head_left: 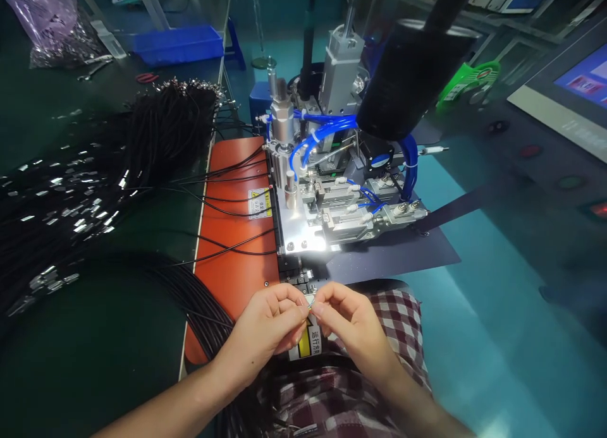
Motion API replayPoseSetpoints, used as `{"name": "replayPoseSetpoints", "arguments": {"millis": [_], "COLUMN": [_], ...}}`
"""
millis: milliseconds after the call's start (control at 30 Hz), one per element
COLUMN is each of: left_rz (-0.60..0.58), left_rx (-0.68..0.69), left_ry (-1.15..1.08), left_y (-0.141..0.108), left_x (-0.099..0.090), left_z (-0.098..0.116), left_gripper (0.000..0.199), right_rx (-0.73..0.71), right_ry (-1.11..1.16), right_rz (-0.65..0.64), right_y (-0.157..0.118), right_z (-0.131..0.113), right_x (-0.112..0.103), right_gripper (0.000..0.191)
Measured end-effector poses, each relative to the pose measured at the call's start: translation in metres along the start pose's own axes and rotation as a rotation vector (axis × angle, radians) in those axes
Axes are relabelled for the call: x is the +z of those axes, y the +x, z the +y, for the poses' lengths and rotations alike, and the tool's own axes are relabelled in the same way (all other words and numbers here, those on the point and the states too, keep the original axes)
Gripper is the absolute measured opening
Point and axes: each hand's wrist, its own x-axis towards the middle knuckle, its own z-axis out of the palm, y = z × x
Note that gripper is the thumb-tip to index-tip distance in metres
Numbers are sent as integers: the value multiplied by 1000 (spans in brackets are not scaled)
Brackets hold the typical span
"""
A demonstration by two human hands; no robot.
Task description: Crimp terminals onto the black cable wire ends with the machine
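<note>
My left hand (272,321) and my right hand (349,318) meet at the near end of the machine, fingertips almost touching. Each pinches at the fine, light-coloured wires (310,304) of a cable end; the fingers cover most of them. Beneath the left forearm, a bundle of black cables (202,305) runs down toward the lap. Just past the fingertips is the machine's black and metal track (296,272). A label with yellow and black marks (310,342) shows below the hands.
Several black cables cross the orange plate (232,236) into the silver machine (303,229) with blue air tubes. A big heap of black cables (171,122) lies on the dark table at left. A black cylinder (412,78) hangs overhead. A blue tray (177,46) and a screen (585,81) stand farther off.
</note>
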Motion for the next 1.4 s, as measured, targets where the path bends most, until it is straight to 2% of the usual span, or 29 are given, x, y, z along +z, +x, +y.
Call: {"name": "replayPoseSetpoints", "arguments": {"millis": [133,433,633,800,933,1033,1167,1233,1400], "left_rz": [-17,-43,-38,-19,103,183,186,170,148], "left_rx": [-27,-20,-32,-13,139,361,659,705,650], "left_ry": [-20,-21,18,97,343,670,943,995,1053], "left_y": [0,1,0,0,-3,-2,7,13,21], "left_x": [-1,-2,-1,-2,-5,-11,-20,-24,-30], "left_z": [3,1,2,3,5,5,1,-2,-7], "left_gripper": [12,9,13,14,12,9,18,22,27], "right_rx": [4,-28,-164,-192,-161,-131,-84,-69,-56], "right_ry": [38,-169,-370,-444,-368,-273,-152,-127,-133], "right_rz": [-39,-12,32,-42,-21,-13,-26,-28,-16], "right_y": [1,0,-1,-1,4,13,31,40,49], "right_z": [0,-3,-3,-5,-3,1,10,15,23], "right_x": [-3,-4,-1,-6,-10,-15,-20,-21,-23], "right_gripper": [22,15,14,19,21,22,23,24,25]}}
